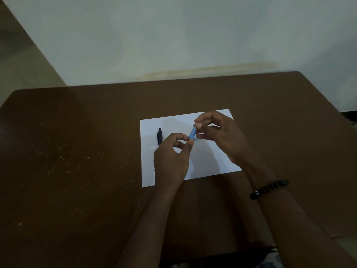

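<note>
Bracelet [269, 189] on the wrist sits closest; ahead, the left hand [171, 159] and right hand [222, 136] pinch the blue pen [192, 133] with their fingers [190, 147] above the paper [154, 171]. A slipping twist could drop it and mark the paper.

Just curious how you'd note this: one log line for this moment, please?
left hand, right hand: pinch blue pen above paper | black cap: lying on paper | paper: on table

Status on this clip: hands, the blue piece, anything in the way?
Left hand pinches blue piece at near end, right hand at far end. Held over paper. Black cap on paper, left of hands, untouched.
</note>
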